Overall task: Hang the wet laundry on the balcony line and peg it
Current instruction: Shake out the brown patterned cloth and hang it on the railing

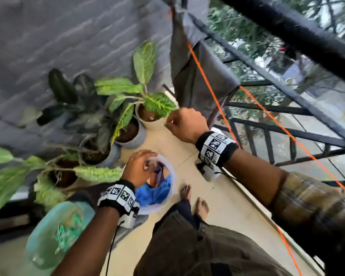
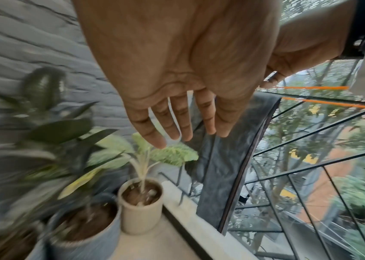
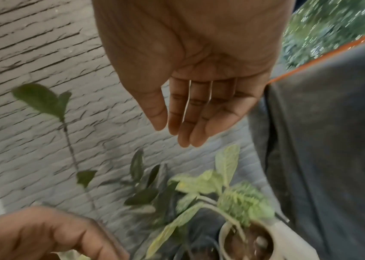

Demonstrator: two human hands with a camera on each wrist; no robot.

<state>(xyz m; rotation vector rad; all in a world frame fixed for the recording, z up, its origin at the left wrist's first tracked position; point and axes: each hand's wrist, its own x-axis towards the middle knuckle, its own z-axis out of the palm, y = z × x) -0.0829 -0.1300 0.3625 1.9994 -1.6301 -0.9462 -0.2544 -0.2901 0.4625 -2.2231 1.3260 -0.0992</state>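
A grey cloth (image 1: 189, 80) hangs over the orange line (image 1: 267, 114) by the railing; it also shows in the wrist views (image 2: 228, 167) (image 3: 332, 158). On the floor stands a white bucket (image 1: 172, 176) holding a blue garment (image 1: 153, 194) and other laundry. My left hand (image 1: 139, 166) hovers over the bucket's rim, and in the left wrist view its fingers (image 2: 177, 123) are straight and hold nothing. My right hand (image 1: 184, 124) is higher, beside the hanging cloth, and its fingers (image 3: 188, 114) are relaxed and empty. I see no peg in either hand.
Several potted plants (image 1: 127, 120) line the grey brick wall on the left. A black metal railing (image 1: 287, 132) closes the right side. A teal object (image 1: 56, 236), blurred, sits at the lower left. My bare feet (image 1: 193, 200) stand beside the bucket on the beige floor.
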